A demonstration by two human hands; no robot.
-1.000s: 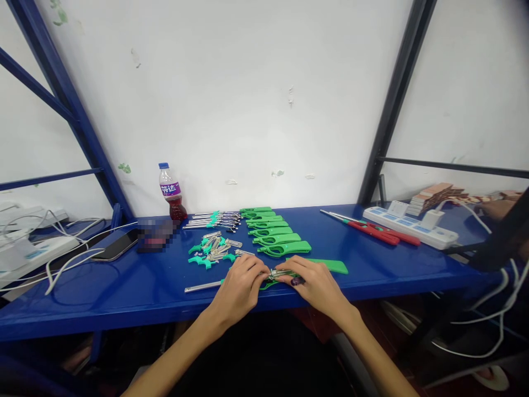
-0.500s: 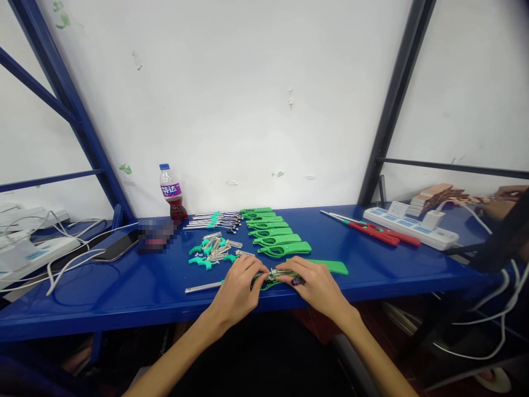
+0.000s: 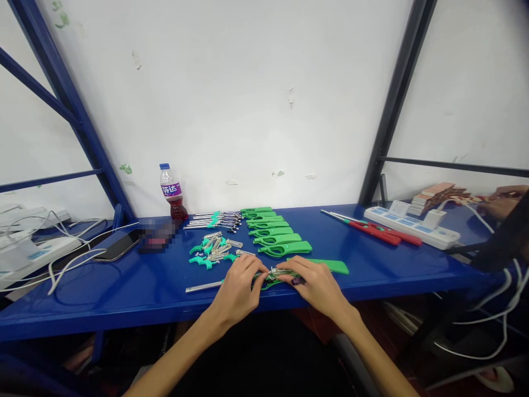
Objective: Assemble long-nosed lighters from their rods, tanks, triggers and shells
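At the table's front edge, a half-assembled green stick lighter (image 3: pixel 270 285) lies between my hands, its metal tube (image 3: pixel 203 287) pointing left. My left hand (image 3: pixel 239 284) is closed, thumb and fingertips pinching the lighter near its middle. My right hand (image 3: pixel 318 282) is closed on a clear fuel tank (image 3: pixel 283 271) with a metal tip, held at the lighter's handle. The fingers partly hide both parts. Behind my right hand lies a flat green handle shell (image 3: pixel 339 267). Beyond my left hand are a pile of clear tanks (image 3: pixel 219 251) and teal triggers (image 3: pixel 200 261).
Several green handle shells (image 3: pixel 289 248) form a column behind, beside metal tubes (image 3: pixel 202 220). A drink bottle (image 3: pixel 171 190) stands at the back left near a phone (image 3: pixel 119 245). Red-handled lighters (image 3: pixel 380 234) and a power strip (image 3: pixel 413 229) lie right. Another person's hand (image 3: pixel 504 204) is far right.
Almost nothing differs: both hands keep their pinch on the lighter parts, and the view has shifted very slightly.
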